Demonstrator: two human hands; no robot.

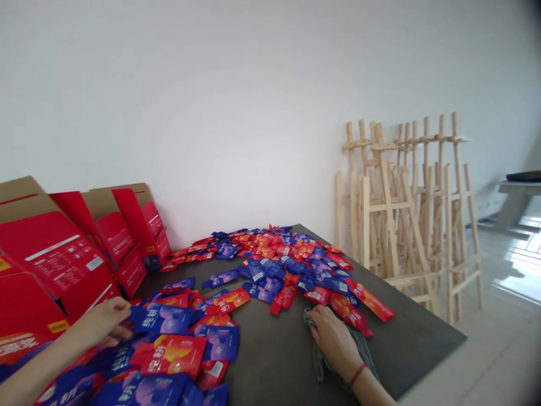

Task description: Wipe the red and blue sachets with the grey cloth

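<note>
Pouch (163,320) (blue) pinched in L hand (110,322) nr red boxes (63,259); R hand (333,340) curled over grayish cloth (367,351) on counter (270,352).

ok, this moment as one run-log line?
left hand: fingers at blue pouch | right hand: on grey cloth | red boxes: far left

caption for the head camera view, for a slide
Red and blue pouches on a dark table, left hand at a blue pouch, right hand on greyish cloth

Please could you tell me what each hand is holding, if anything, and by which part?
The left hand appears to pinch a blue packet by its left end; the right hand grips a greyish cloth near its far edge.
</note>
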